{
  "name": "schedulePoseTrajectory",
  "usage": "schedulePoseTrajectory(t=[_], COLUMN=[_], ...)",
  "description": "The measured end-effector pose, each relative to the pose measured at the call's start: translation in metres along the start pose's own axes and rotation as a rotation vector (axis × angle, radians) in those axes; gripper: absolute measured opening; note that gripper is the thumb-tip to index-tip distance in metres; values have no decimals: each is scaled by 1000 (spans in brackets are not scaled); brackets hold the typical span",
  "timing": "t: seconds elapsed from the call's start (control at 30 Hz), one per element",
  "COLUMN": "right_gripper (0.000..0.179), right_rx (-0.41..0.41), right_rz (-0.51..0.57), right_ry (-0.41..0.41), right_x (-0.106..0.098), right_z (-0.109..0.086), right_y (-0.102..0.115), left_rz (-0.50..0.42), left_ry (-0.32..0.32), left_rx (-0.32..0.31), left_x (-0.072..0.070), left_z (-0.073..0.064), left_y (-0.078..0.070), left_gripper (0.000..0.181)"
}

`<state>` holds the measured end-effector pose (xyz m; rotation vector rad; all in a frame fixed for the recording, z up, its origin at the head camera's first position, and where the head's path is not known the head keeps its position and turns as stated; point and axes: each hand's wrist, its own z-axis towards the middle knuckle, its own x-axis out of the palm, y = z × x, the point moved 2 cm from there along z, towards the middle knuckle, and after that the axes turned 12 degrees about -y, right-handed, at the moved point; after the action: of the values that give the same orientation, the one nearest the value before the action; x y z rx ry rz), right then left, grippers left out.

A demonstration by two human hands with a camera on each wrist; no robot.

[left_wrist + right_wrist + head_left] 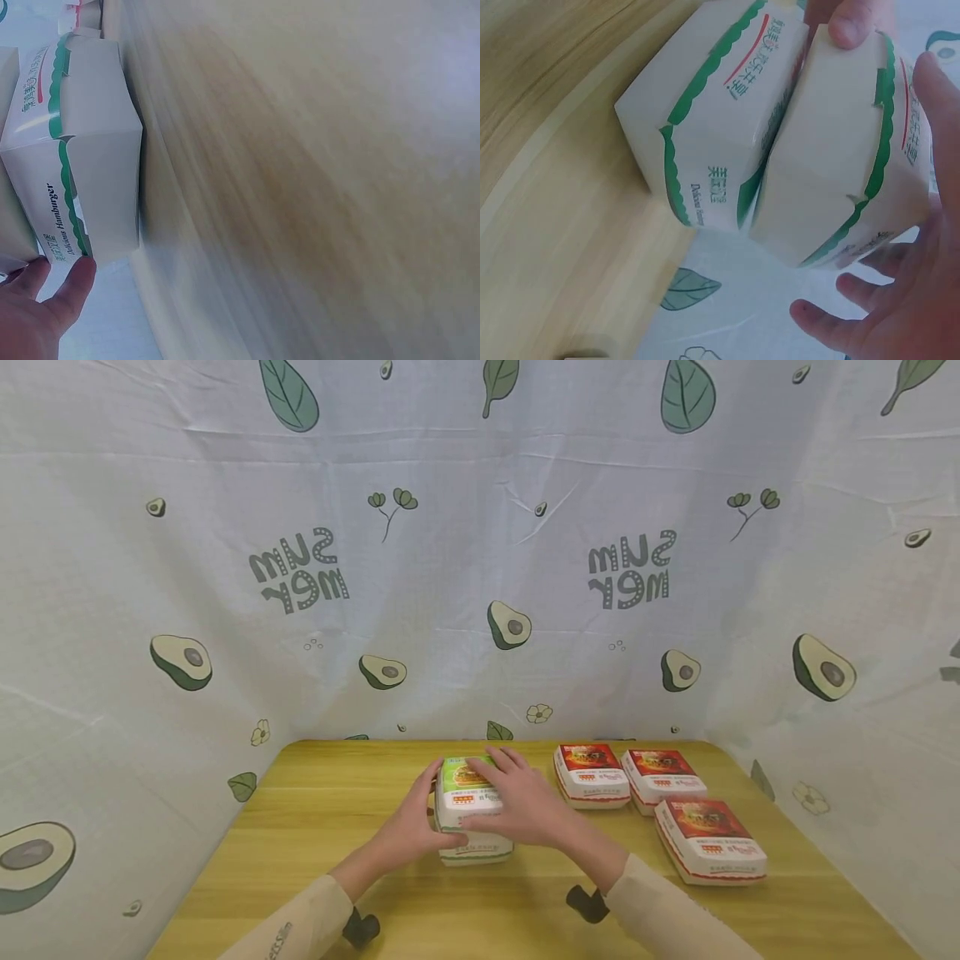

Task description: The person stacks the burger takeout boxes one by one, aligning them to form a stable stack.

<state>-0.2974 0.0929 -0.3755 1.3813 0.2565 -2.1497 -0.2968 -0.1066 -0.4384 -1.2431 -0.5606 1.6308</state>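
Note:
Two white hamburger boxes with green trim are stacked near the middle of the wooden table. The upper hamburger box (459, 806) leans over the lower hamburger box (641, 124), and a narrow gap opens between them in the right wrist view. My left hand (408, 831) grips the upper box from the left, thumb on its front face and fingers round the far side. In the left wrist view, a fingertip also touches the lower box. Over the upper box's right side and top lies my right hand (528, 802), its fingers spread and fairly straight.
On the right of the table (322, 827) sit three red-topped hamburger boxes: a left one (592, 777), a back right one (663, 779) and a nearer one (711, 843). A white cloth (442, 577) printed with avocados and leaves hangs behind and beside the table.

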Motion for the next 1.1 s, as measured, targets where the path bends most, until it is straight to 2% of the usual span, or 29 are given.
schedulePoseTrajectory(t=[0.2, 0.5, 0.77, 0.9, 1.0, 1.1], right_gripper=[89, 84, 80, 79, 78, 79], right_rx=[14, 84, 119, 134, 146, 151], right_rz=[19, 64, 124, 128, 116, 127], right_ry=[-40, -79, -134, -147, -147, -147], right_x=[-5, -17, -23, -26, -25, -27], right_z=[1, -2, -5, -5, -5, -7], right_y=[-7, -20, -41, -53, -61, -69], left_rz=[3, -25, -39, -38, -45, -44], left_ry=[-9, -12, -8, -5, -1, 13], left_rx=[16, 29, 23, 40, 37, 23], left_x=[2, 0, 1, 2, 0, -5], left_z=[4, 5, 4, 5, 3, 0], left_y=[10, 8, 9, 9, 1, -15], left_gripper=[116, 116, 116, 117, 117, 115])
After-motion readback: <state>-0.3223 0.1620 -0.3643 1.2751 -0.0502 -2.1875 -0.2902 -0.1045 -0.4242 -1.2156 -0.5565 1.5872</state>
